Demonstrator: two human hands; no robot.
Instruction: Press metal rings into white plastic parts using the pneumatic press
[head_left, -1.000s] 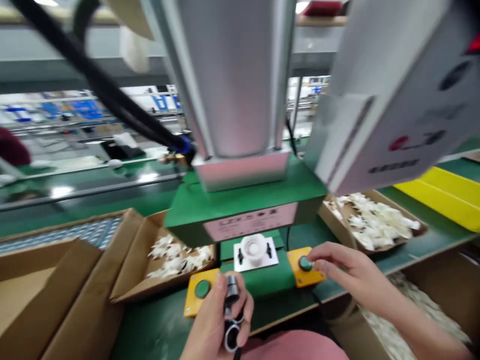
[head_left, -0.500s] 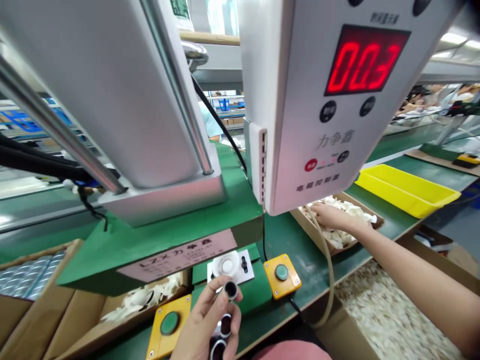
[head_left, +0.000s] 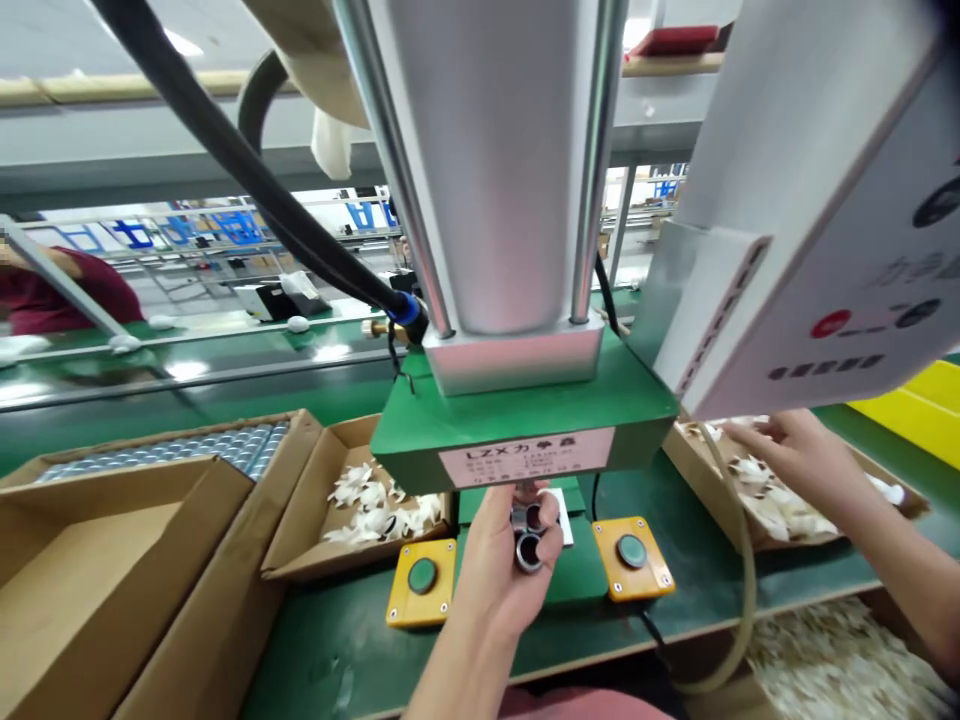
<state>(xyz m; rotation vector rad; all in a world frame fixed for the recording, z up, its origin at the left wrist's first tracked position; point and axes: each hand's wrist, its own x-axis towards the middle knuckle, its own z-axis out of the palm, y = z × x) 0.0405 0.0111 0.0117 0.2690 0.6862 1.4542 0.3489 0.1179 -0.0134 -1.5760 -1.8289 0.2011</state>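
Note:
My left hand [head_left: 499, 570] is closed around several short metal tubes [head_left: 529, 551] with dark openings, in front of the green press [head_left: 525, 410]. Its fingertips reach under the press head, beside a white plate [head_left: 561, 515] that is partly hidden. Over the right cardboard box [head_left: 701, 485] is my right hand [head_left: 780, 455], its fingers apart above the white pieces [head_left: 780, 505]. I make out nothing held in it.
Yellow button boxes [head_left: 634, 558] flank the press base. At left stand a box of white pieces [head_left: 330, 515] and cartons, one with rows of metal tubes [head_left: 180, 450]. A hose [head_left: 739, 540] hangs before the right box. A person's sleeve [head_left: 75, 290] shows far left.
The view has swung left. My left hand has moved forward with the tubes, its fingertips now under the press head. My right hand has lifted from among the white pieces, fingers spread.

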